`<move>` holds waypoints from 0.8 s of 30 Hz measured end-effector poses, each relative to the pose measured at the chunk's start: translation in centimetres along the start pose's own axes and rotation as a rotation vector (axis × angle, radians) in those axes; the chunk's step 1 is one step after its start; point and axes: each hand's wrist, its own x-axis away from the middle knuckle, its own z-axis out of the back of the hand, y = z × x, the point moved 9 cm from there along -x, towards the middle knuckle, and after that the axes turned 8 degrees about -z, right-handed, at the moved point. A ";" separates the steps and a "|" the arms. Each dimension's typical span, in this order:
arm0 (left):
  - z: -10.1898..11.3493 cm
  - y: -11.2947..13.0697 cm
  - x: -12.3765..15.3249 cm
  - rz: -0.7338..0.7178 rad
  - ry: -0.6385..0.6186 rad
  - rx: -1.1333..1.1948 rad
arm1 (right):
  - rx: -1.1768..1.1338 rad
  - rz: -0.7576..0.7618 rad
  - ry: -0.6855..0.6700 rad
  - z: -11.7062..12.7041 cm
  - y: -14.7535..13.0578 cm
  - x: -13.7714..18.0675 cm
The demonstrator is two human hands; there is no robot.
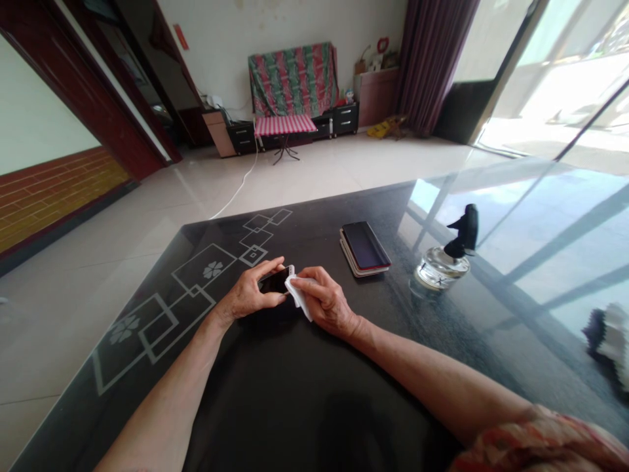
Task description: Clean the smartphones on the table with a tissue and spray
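Note:
A smartphone [273, 282] with a dark screen and a pale end lies sideways in my left hand [249, 290], its thumb and fingers gripping the long edges. My right hand [328, 300] pinches a folded white tissue [301, 300] and presses it against the phone's right end. Both hands are just above the dark glossy table [275, 406]. Beyond my right hand lies a small stack of phones [364, 248], the top one dark-screened with a red edge. The underside of the held phone is hidden.
To the right stands a clear spray bottle [442, 267] with a black trigger head. Crumpled white material [614, 334] lies at the far right table edge. Past the table are a small pink-striped table [285, 126] and a cloth-covered object [295, 78] by the wall.

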 end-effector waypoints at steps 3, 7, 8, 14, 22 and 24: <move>-0.4 0.6 -0.1 -0.010 -0.024 0.007 | -0.025 -0.023 0.034 0.3 0.5 -0.2; -0.6 0.8 -0.1 -0.017 -0.041 0.008 | -0.024 -0.045 0.053 0.5 0.7 -0.2; -0.5 0.6 0.0 -0.012 -0.035 0.008 | -0.017 -0.036 0.039 0.4 0.5 -0.2; -0.2 -0.1 0.0 0.008 -0.003 0.018 | 0.008 0.009 -0.009 -0.1 0.0 0.0; -0.4 -0.1 0.0 0.001 -0.014 0.029 | 0.036 0.044 -0.002 0.0 -0.3 0.2; -0.2 -0.3 0.0 0.009 0.002 0.016 | 0.043 0.067 -0.027 -0.2 -0.6 0.2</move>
